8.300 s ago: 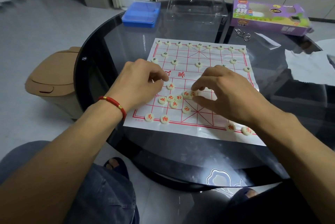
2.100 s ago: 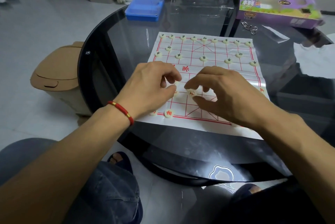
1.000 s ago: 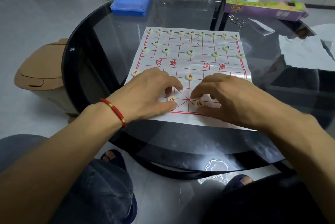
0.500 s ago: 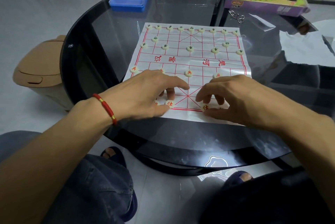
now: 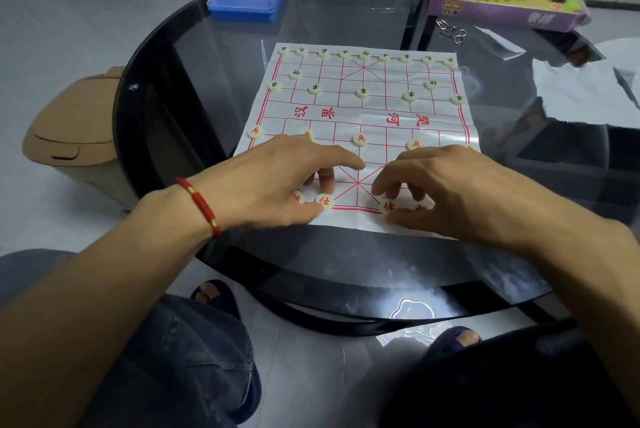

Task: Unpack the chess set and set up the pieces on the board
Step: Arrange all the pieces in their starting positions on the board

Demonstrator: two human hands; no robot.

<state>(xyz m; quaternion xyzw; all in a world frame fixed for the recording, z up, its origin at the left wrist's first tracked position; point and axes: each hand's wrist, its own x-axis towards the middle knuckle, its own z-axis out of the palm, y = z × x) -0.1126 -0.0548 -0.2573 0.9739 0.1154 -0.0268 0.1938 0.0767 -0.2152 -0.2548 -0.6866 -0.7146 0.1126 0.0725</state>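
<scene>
Both hands work the near edge of the paper xiangqi board (image 5: 360, 115), which lies flat on the round glass table (image 5: 214, 46). The left hand (image 5: 277, 181) pinches a red-marked piece (image 5: 324, 201) between thumb and curled finger, right on the nearest line. The right hand (image 5: 446, 192) pinches its twin (image 5: 387, 207) the same way — between the two grips the palace cross lies bare. Beyond the knuckles red pawns (image 5: 360, 139) stand in a row; dark-marked pieces (image 5: 362, 92) fill the far side.

Red 仕 marks two near pieces (image 5: 325, 200), 兵 another (image 5: 360, 139); the board (image 5: 377, 115) reads 楚河, 汉界.
</scene>
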